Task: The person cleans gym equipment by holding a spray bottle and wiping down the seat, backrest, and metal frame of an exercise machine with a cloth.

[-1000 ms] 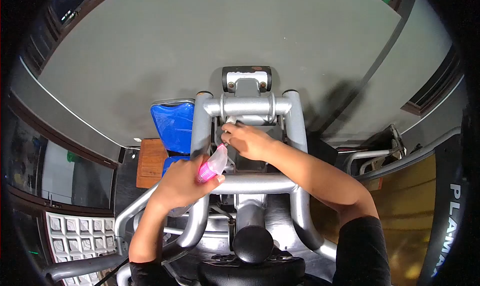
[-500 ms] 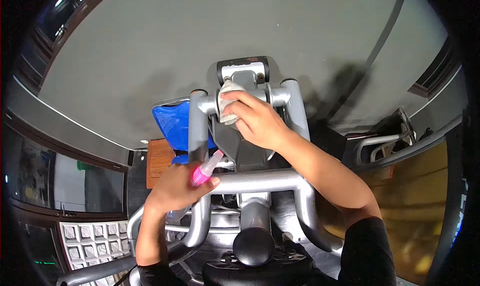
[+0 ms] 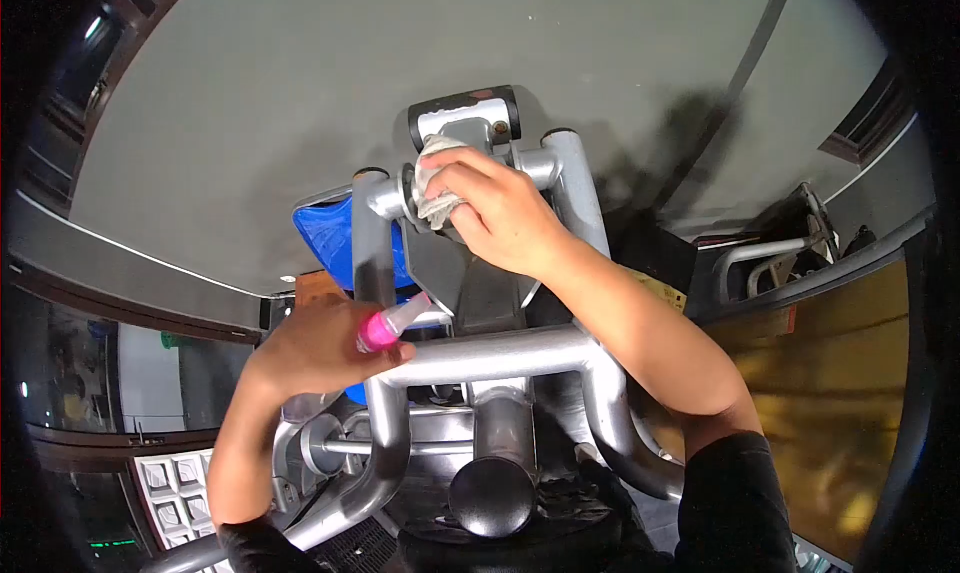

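My right hand (image 3: 505, 213) is closed on a whitish cloth (image 3: 435, 183), pressed against the silver crossbar (image 3: 540, 163) near the top of a gym machine's tubular frame. My left hand (image 3: 325, 348) grips what looks like a spray bottle (image 3: 380, 331), whose pink collar and clear top stick out beside the thumb. The bottle's lower part is hidden in the hand. That hand is at the left end of the lower silver handlebar (image 3: 500, 358), its thumb next to the tube.
Behind the frame is a grey wall (image 3: 350, 73). A blue panel (image 3: 330, 238) shows at left, and a black round-ended post (image 3: 492, 496) rises near my body. White patterned blocks (image 3: 180, 498) are at lower left, a gold-brown panel (image 3: 820, 403) at right.
The view has shifted, so the frame sits slightly up and left. My right hand with the cloth stays on the crossbar; my left hand still holds the bottle.
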Demonstrator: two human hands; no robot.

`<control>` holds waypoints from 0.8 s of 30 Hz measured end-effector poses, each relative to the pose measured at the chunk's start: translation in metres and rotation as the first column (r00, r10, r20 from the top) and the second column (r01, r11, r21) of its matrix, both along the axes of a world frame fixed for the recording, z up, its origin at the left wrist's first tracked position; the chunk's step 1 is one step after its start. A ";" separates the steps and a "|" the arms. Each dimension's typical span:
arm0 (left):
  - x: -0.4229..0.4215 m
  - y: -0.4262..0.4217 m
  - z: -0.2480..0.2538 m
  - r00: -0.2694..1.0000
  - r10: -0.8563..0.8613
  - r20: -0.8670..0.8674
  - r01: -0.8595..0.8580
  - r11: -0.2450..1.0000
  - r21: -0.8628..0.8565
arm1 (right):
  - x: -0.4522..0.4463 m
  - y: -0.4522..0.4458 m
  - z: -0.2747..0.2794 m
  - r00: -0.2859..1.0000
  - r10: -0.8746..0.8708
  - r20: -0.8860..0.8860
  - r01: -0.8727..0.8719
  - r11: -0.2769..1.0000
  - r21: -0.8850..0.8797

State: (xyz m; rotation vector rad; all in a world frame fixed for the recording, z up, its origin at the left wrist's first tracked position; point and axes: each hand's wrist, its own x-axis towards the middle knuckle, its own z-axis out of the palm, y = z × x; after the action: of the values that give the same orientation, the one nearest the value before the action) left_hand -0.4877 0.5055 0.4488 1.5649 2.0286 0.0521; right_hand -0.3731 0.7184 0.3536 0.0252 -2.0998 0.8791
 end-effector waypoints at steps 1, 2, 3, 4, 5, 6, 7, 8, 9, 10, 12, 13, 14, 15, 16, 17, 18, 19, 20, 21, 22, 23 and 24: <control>-0.003 0.003 -0.003 1.000 -0.003 0.002 0.003 1.000 -0.003 | 0.000 0.001 0.000 1.000 -0.003 0.002 0.003 1.000 -0.003; -0.008 0.005 -0.007 0.998 -0.052 -0.044 0.053 0.998 0.028 | 0.000 0.000 0.000 1.000 -0.013 -0.002 0.013 1.000 -0.013; -0.011 0.008 -0.009 0.991 -0.098 -0.091 0.104 0.993 0.055 | 0.000 0.001 -0.001 1.000 -0.023 -0.007 0.023 0.999 -0.025; -0.012 0.013 -0.008 0.991 -0.100 -0.090 0.105 0.993 0.055 | 0.000 0.002 0.000 1.000 -0.024 -0.006 0.024 0.999 -0.025; -0.010 0.019 -0.006 0.990 -0.096 -0.100 0.094 0.995 -0.025 | 0.000 0.003 0.000 0.999 -0.036 -0.017 0.035 0.999 -0.031; -0.008 0.023 -0.004 0.989 -0.092 -0.112 0.081 0.991 -0.105 | 0.000 0.003 -0.001 0.999 -0.046 -0.028 0.045 0.998 -0.038; -0.005 0.024 -0.005 0.989 -0.092 -0.113 0.080 0.991 -0.107 | 0.001 0.003 -0.001 0.999 -0.045 -0.029 0.044 0.998 -0.040; -0.004 0.025 -0.008 0.983 -0.130 -0.131 0.116 0.987 -0.113 | 0.000 0.004 -0.002 0.998 -0.047 -0.038 0.046 0.998 -0.039; -0.002 0.026 -0.010 0.974 -0.169 -0.149 0.152 0.981 -0.119 | 0.000 0.005 -0.003 0.998 -0.050 -0.048 0.048 0.998 -0.037; -0.001 0.026 -0.012 0.974 -0.170 -0.150 0.152 0.981 -0.122 | 0.000 0.005 -0.003 0.997 -0.051 -0.049 0.049 0.998 -0.040; 0.004 0.028 -0.014 0.985 -0.163 -0.053 0.159 0.984 -0.076 | 0.001 0.005 -0.002 0.998 -0.049 -0.048 0.047 0.998 -0.046; 0.006 0.029 -0.014 0.985 -0.165 -0.052 0.160 0.984 -0.076 | 0.001 0.006 -0.002 0.998 -0.051 -0.048 0.048 0.998 -0.046; 0.009 0.029 -0.013 0.986 -0.165 -0.032 0.162 0.983 -0.084 | 0.001 0.006 -0.002 0.997 -0.054 -0.058 0.051 0.998 -0.040; 0.010 0.030 -0.013 0.986 -0.166 -0.011 0.164 0.982 -0.094 | 0.000 0.006 -0.002 0.996 -0.056 -0.067 0.054 0.998 -0.035; 0.010 0.030 -0.014 0.986 -0.164 -0.011 0.162 0.982 -0.095 | 0.000 0.007 -0.003 0.996 -0.055 -0.066 0.053 0.998 -0.036; 0.010 0.030 -0.016 0.983 -0.183 -0.007 0.181 0.976 -0.117 | -0.001 0.008 -0.004 0.995 -0.060 -0.074 0.058 0.998 -0.035; 0.010 0.030 -0.017 0.979 -0.202 -0.002 0.200 0.970 -0.140 | -0.001 0.008 -0.005 0.995 -0.066 -0.081 0.063 0.997 -0.033; 0.011 0.030 -0.017 0.979 -0.202 -0.002 0.199 0.970 -0.140 | -0.001 0.008 -0.005 0.995 -0.066 -0.081 0.063 0.997 -0.033; 0.011 0.031 -0.017 0.986 -0.168 0.024 0.169 0.978 -0.123 | -0.001 0.008 -0.005 0.995 -0.068 -0.077 0.064 0.997 -0.044; 0.012 0.032 -0.016 0.990 -0.133 0.051 0.138 0.985 -0.106 | -0.001 0.008 -0.005 0.995 -0.069 -0.074 0.065 0.996 -0.054; 0.013 0.032 -0.015 0.990 -0.131 0.051 0.136 0.985 -0.104 | -0.001 0.008 -0.004 0.995 -0.067 -0.073 0.063 0.997 -0.053; 0.013 0.033 -0.014 0.988 -0.148 0.039 0.152 0.983 -0.102 | -0.001 0.008 -0.004 0.995 -0.066 -0.070 0.062 0.997 -0.054; 0.014 0.034 -0.013 0.986 -0.165 0.027 0.167 0.981 -0.102 | -0.001 0.009 -0.004 0.996 -0.065 -0.065 0.061 0.997 -0.056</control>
State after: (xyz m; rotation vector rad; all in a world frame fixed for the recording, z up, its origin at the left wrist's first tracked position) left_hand -0.4740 0.5399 0.4356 1.6555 1.8486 -0.1005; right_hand -0.3743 0.7273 0.3496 -0.0393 -2.0034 0.8847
